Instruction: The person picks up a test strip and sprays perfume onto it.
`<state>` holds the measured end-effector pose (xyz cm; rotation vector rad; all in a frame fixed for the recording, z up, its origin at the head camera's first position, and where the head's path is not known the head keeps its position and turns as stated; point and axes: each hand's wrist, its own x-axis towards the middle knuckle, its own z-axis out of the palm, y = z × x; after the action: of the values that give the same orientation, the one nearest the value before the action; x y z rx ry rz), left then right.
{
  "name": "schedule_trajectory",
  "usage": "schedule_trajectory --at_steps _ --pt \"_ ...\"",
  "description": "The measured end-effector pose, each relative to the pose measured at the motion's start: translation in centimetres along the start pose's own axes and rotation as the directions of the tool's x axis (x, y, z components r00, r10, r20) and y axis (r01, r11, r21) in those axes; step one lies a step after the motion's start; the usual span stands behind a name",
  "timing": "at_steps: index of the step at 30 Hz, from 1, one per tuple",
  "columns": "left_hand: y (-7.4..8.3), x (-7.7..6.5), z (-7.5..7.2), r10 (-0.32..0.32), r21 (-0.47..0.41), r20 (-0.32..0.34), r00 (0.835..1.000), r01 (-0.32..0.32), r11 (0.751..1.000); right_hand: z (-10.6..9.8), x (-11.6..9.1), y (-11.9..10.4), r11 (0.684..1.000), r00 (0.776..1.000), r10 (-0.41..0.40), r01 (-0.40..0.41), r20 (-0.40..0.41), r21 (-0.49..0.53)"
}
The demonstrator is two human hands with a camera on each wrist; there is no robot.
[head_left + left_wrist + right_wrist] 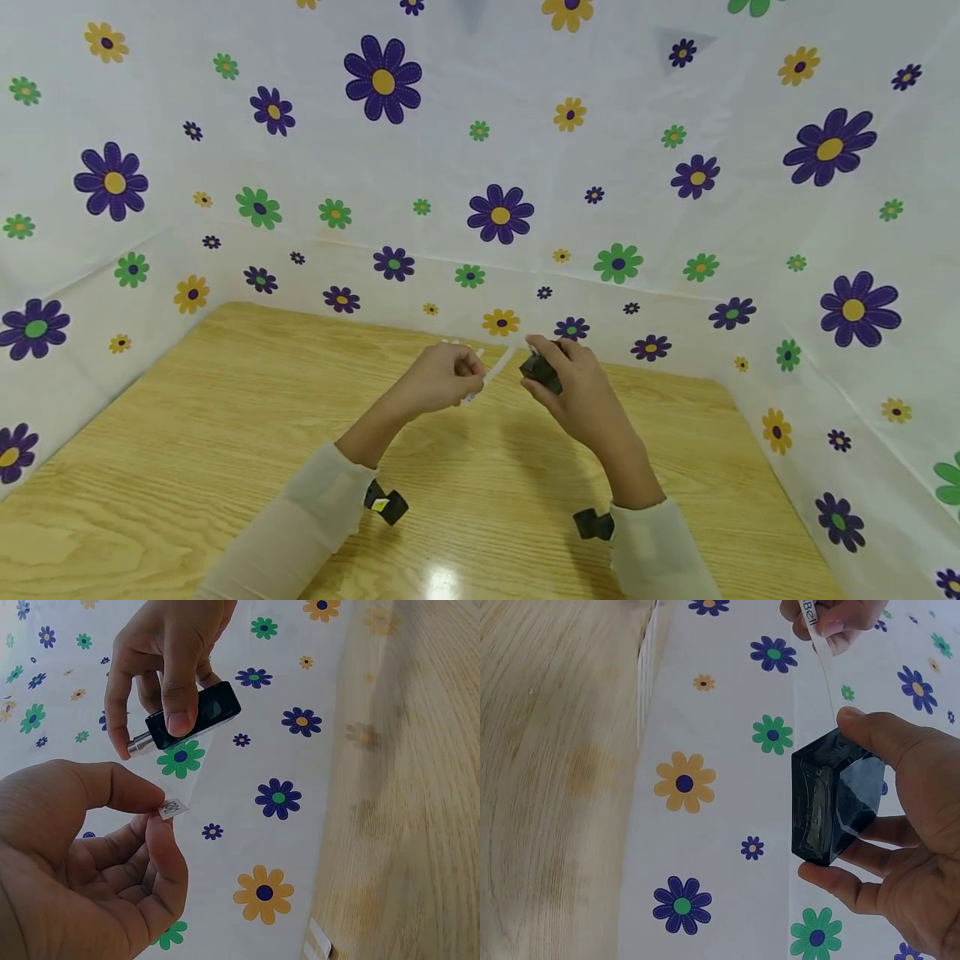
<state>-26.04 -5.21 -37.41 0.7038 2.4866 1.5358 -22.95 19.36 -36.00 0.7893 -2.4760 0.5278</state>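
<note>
My left hand (438, 379) pinches one end of a narrow white paper test strip (501, 362) between thumb and index finger. Printed lettering shows on the strip (808, 613) in the right wrist view. To its right, my right hand (581, 387) grips a dark glass perfume bottle (832, 799) above the table. The thumb and fingers hold the bottle by its sides. In the left wrist view, the silver spray nozzle (140, 744) points toward the left-hand side, with the index fingertip at its end. From the left hand, the strip slants up toward the bottle's nozzle end.
More white strips (316, 943) lie on the wood-grain table (225, 417) near its back edge, partly behind the left hand in the head view. A white flowered cloth (450, 167) encloses the back and sides. Black wrist devices (386, 504) hang below the sleeves.
</note>
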Motion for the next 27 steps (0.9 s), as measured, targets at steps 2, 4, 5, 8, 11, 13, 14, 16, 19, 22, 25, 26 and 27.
schedule_trajectory --at_steps 2,4,5,8,11,13,14,16,19,22,25,26,27 --pt "0.13 -0.04 0.05 0.002 0.0 0.004 1.0 -0.002 1.0 0.04 -0.04 0.05 1.0 1.0 0.005 -0.005 0.002 0.001" --pt "0.23 -0.08 0.09 0.006 -0.003 0.009 1.0 -0.006 1.0 0.05 -0.07 0.08 1.0 1.0 0.007 -0.007 0.002 0.0" --pt "0.25 -0.09 0.11 0.008 -0.002 0.01 1.0 -0.008 1.0 0.05 -0.09 0.09 1.0 1.0 0.009 -0.009 0.001 -0.001" --pt "0.25 -0.12 0.13 0.002 -0.001 0.008 1.0 -0.002 1.0 0.07 -0.1 0.14 1.0 1.0 0.008 -0.008 -0.003 -0.006" --pt "0.22 -0.15 0.13 -0.004 -0.003 0.007 1.0 0.004 1.0 0.06 -0.09 0.14 1.0 1.0 0.01 -0.01 -0.003 -0.011" --pt "0.23 -0.17 0.13 -0.007 -0.006 0.007 1.0 0.007 1.0 0.07 -0.09 0.16 1.0 1.0 0.013 -0.013 0.0 -0.018" --pt "0.25 -0.19 0.14 -0.007 -0.008 0.007 1.0 0.007 1.0 0.06 -0.09 0.16 1.0 1.0 0.016 -0.016 0.002 -0.022" --pt "0.27 -0.2 0.14 -0.005 -0.008 0.006 1.0 0.005 1.0 0.02 -0.11 0.16 0.999 1.0 0.023 -0.022 0.004 -0.029" --pt "0.25 -0.2 0.14 -0.004 -0.004 0.005 1.0 0.004 1.0 -0.04 -0.11 0.18 0.999 0.999 0.035 -0.035 0.006 -0.038" --pt "0.21 -0.17 0.16 -0.005 0.001 0.004 1.0 0.005 1.0 -0.09 -0.1 0.23 0.998 0.999 0.041 -0.041 0.004 -0.041" --pt "0.18 -0.13 0.18 -0.005 0.004 0.002 1.0 0.005 1.0 -0.08 -0.12 0.28 0.998 0.999 0.036 -0.036 0.0 -0.043" --pt "0.18 -0.13 0.18 -0.005 0.004 0.001 1.0 0.005 1.0 -0.07 -0.13 0.29 0.999 0.999 0.032 -0.032 -0.001 -0.044" --pt "0.18 -0.13 0.19 -0.004 0.005 0.001 1.0 0.004 1.0 -0.07 -0.15 0.28 0.999 1.0 0.031 -0.031 -0.002 -0.044"
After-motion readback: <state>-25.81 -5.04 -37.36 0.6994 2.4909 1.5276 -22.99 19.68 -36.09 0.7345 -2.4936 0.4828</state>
